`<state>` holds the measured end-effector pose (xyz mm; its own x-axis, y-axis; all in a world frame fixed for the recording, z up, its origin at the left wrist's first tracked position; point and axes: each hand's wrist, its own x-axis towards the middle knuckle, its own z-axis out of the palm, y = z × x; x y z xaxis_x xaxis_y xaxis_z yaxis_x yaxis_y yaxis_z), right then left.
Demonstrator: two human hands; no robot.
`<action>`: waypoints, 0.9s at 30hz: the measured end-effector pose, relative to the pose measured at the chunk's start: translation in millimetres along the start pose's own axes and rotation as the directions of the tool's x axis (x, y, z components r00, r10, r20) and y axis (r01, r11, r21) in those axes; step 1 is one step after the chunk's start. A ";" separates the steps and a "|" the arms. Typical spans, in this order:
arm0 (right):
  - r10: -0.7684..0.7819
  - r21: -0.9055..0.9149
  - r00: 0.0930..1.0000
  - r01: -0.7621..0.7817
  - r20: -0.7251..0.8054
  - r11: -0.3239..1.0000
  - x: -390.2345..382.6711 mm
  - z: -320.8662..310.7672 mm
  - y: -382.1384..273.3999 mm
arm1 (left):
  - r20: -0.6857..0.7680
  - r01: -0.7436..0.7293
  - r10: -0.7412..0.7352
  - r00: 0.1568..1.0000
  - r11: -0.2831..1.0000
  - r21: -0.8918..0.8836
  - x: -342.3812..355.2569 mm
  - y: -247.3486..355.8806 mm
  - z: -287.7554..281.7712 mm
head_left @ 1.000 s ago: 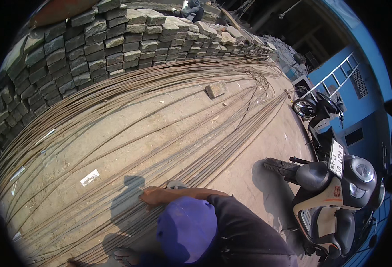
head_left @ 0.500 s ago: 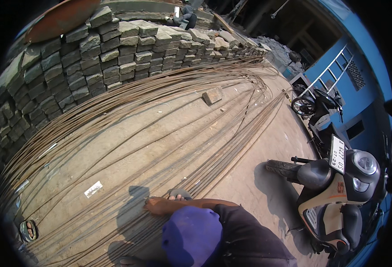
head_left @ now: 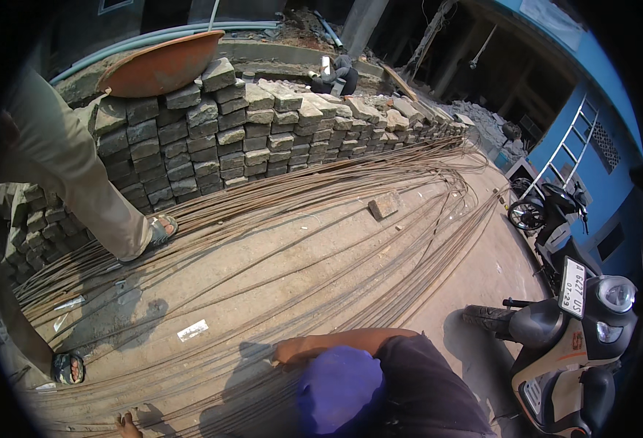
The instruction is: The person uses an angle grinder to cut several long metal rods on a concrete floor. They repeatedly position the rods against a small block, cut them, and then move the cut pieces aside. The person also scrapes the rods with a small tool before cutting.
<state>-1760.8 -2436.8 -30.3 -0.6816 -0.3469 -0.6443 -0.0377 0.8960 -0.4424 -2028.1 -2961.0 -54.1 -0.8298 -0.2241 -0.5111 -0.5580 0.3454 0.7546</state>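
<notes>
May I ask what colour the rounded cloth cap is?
The cap is purple, clearest in the head view.

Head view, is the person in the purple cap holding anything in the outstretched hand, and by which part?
It cannot be told: the co-worker's hand is down by the rebar rods, but no clear grip shows.

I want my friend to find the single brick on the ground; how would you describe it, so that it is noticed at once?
Find the long stack of grey bricks in the upper part, then the rusty rods spread on the ground below it. Right of the middle, among the rods, lies a brown brick. Unlike the stacked ones, it lies alone on the ground.
</notes>
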 end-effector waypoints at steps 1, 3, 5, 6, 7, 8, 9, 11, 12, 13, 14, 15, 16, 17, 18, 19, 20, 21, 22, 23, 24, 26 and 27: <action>0.026 0.062 1.000 -0.025 -0.004 0.998 -13.3 -19.3 -5.9 | 0.089 -0.046 0.051 0.995 0.997 -0.060 -21.2 23.3 2.4; 0.063 0.079 0.998 -0.062 -0.012 0.995 -36.5 -67.4 -26.5 | 0.319 -0.233 0.280 0.905 0.956 -0.179 -80.7 75.8 -0.4; 0.053 0.052 0.993 -0.048 -0.108 0.997 -58.2 -126.0 -52.8 | 0.492 -0.388 0.461 0.738 0.887 -0.249 -149.6 132.9 -5.5; 0.035 0.076 0.979 -0.020 -0.199 0.997 -72.4 -150.6 -70.1 | 0.555 -0.480 0.531 0.640 0.841 -0.251 -184.3 159.8 -9.9; 0.043 0.015 0.967 -0.040 -0.249 0.999 -87.3 -170.9 -90.8 | 0.612 -0.567 0.587 0.530 0.782 -0.259 -217.3 182.8 -9.0; 0.043 -0.048 0.954 -0.060 -0.297 0.997 -101.2 -189.9 -112.0 | 0.657 -0.614 0.645 0.389 0.714 -0.338 -250.7 198.3 -4.3; 0.052 -0.109 0.942 -0.093 -0.332 0.990 -112.8 -205.6 -134.2 | 0.687 -0.644 0.686 0.240 0.642 -0.416 -282.5 208.6 -0.5; -0.045 -0.166 0.933 -0.016 -0.357 0.986 -134.5 -219.1 -177.9 | 0.702 -0.653 0.709 -0.069 0.500 -0.569 -331.2 224.3 6.7; -0.064 -0.114 0.932 0.025 -0.357 0.993 -142.3 -215.3 -200.6 | 0.798 -0.679 0.591 -0.119 0.538 -0.500 -344.9 231.3 10.7; -0.148 -0.065 0.871 0.133 -0.468 0.989 -147.2 -211.2 -217.8 | 0.874 -0.705 0.458 -0.163 0.565 -0.428 -353.8 236.7 16.1; -0.153 -0.004 0.914 0.163 -0.376 0.987 -148.8 -209.4 -225.6 | 0.886 -0.795 0.431 -0.171 0.471 -0.383 -359.3 239.5 23.7; -0.198 0.057 0.915 0.232 -0.351 0.971 -148.6 -205.3 -230.2 | 0.898 -0.867 0.402 -0.178 0.367 -0.336 -364.2 240.1 30.5; -0.248 0.128 0.918 0.299 -0.310 0.946 -146.6 -200.8 -231.0 | 0.911 -0.924 0.372 -0.179 0.255 -0.286 -367.3 240.7 33.5; -0.171 0.027 0.963 0.180 -0.210 0.983 -142.6 -198.0 -227.2 | 0.921 -0.890 0.378 -0.097 0.381 -0.250 -368.0 242.2 32.9; -0.077 -0.084 0.993 0.069 -0.095 0.994 -137.4 -197.5 -219.7 | 0.927 -0.839 0.375 -0.014 0.500 -0.216 -367.9 243.7 30.5; 0.032 -0.207 0.999 -0.030 0.009 0.978 -132.5 -196.9 -212.0 | 0.930 -0.772 0.361 0.067 0.609 -0.181 -366.8 244.5 27.7; 0.038 -0.210 0.998 -0.050 -0.059 0.976 -129.0 -195.4 -205.8 | 0.925 -0.720 0.334 0.182 0.686 -0.106 -366.6 243.5 25.1; -0.018 -0.166 0.992 -0.003 -0.123 0.986 -126.1 -193.7 -201.8 | 0.919 -0.696 0.368 0.145 0.697 -0.169 -365.1 241.6 22.8; -0.058 -0.142 0.984 0.034 -0.166 0.989 -123.7 -193.6 -198.4 | 0.908 -0.669 0.404 0.112 0.706 -0.231 -361.4 239.2 21.0; -0.100 -0.122 0.974 0.076 -0.204 0.990 -121.9 -194.1 -196.9 | 0.894 -0.639 0.441 0.084 0.712 -0.292 -356.9 235.6 18.8; -0.145 -0.053 0.970 0.138 -0.193 0.989 -120.6 -196.6 -195.0 | 0.860 -0.602 0.510 -0.006 0.685 -0.410 -349.5 230.5 20.1; -0.247 0.132 0.960 0.264 -0.134 0.955 -123.7 -203.4 -187.2 | 0.792 -0.324 0.611 -0.001 0.749 -0.578 -336.4 213.0 19.0; -0.282 0.217 0.955 0.296 -0.094 0.930 -126.7 -208.2 -179.7 | 0.754 -0.173 0.657 0.009 0.744 -0.646 -328.6 201.6 17.8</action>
<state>-1819.8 -2496.1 260.7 -0.7089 -0.5578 -0.4316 -0.0786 0.6706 -0.7376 -1867.7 -2801.5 258.6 -0.3682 0.9120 0.1807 -0.2758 -0.2927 0.9156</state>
